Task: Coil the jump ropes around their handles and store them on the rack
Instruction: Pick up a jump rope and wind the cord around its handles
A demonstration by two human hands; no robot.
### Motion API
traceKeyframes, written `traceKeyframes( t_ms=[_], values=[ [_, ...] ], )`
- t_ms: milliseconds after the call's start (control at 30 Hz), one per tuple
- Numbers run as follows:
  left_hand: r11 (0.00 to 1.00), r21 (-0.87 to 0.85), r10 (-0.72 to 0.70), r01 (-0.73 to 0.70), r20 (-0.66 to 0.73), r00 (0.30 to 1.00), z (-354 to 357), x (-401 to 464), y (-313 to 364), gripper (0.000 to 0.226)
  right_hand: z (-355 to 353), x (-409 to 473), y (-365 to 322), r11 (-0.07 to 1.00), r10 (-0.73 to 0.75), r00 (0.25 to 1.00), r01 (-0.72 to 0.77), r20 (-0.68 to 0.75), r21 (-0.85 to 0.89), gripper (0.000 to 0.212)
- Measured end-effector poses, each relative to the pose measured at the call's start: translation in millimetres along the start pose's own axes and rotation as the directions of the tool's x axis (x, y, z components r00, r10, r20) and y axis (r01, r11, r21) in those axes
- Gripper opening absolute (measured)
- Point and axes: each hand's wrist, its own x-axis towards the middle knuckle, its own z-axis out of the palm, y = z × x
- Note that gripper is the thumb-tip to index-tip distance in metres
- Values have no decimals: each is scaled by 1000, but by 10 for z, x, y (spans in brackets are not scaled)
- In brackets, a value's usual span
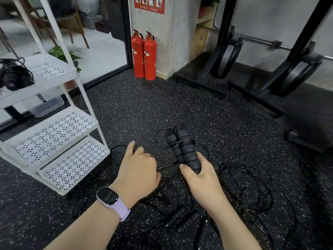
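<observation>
My right hand (198, 175) grips the lower ends of two black ribbed jump-rope handles (182, 147) held side by side, tips pointing away from me. A few turns of thin black rope are wound around them. My left hand (138, 166) hovers to their left with fingers curled loosely over the black rope (167, 166); whether it pinches the rope is hidden. More loose ropes (246, 188) and spare handles (182, 215) lie tangled on the floor below my hands. A coiled black rope bundle (15, 74) sits on the white rack's upper shelf (52, 69).
The white perforated rack (54, 136) stands on the left, with lower shelves bare. Two red fire extinguishers (144, 56) stand by a concrete pillar. A black weight rack with plates (270, 73) fills the right. The floor is speckled black rubber.
</observation>
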Motion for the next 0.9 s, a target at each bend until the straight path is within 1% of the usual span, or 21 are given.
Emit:
traceKeyframes(
  t_ms=[67, 100, 133, 167, 200, 267, 333, 400, 467, 533, 600, 667, 767, 900],
  values=[
    [1000, 6, 10, -10, 27, 1000, 28, -5, -4, 39, -5, -6, 15, 1000, -8, 1000, 8, 2, -3, 11],
    [1000, -18, 16, -15, 62, 998, 39, -11, -23, 36, -19, -5, 22, 999, 3, 1000, -3, 6, 32, 12],
    [998, -53, 31, -26, 84, 996, 54, -18, -59, 28, -44, 1, 25, 996, 23, 1000, -24, 12, 87, 14],
    [995, -90, 49, -41, 88, 995, 79, -15, -101, 15, -77, 10, 27, 988, 47, 999, -50, 22, 147, 16],
    [992, -119, 61, -50, 85, 995, 108, -12, -145, 8, -114, 20, 28, 978, 64, 997, -69, 30, 197, 18],
    [989, -146, 48, -34, 94, 994, 163, 7, -240, 27, -179, 36, 29, 969, 70, 997, -75, 30, 235, 22],
    [979, -203, 24, 5, 139, 990, 211, 33, -328, 41, -218, 44, 33, 977, 62, 998, -65, 18, 202, 21],
    [968, -240, -21, 74, 219, 975, 237, 34, -379, 43, -241, 48, 42, 988, 56, 998, -56, 3, 147, 17],
    [952, -254, -94, 171, 288, 953, 271, 39, -443, 38, -271, 56, 57, 992, 52, 998, -49, -21, 115, 16],
    [923, -255, -200, 289, 325, 925, 314, 34, -524, 26, -302, 66, 72, 990, 59, 997, -53, -46, 128, 18],
    [908, -191, -291, 373, 353, 889, 343, 21, -625, 29, -337, 77, 84, 984, 72, 995, -60, -63, 165, 19],
    [888, -126, -359, 443, 413, 837, 375, -4, -713, 31, -368, 86, 101, 984, 70, 994, -56, -80, 172, 20],
    [845, -22, -465, 534, 464, 754, 438, -10, -850, 23, -416, 107, 127, 986, 68, 988, -45, -138, 163, 22],
    [823, 116, -528, 556, 514, 676, 483, -57, -1054, 31, -521, 141, 182, 981, 84, 973, -43, -214, 188, 21]
  ],
)
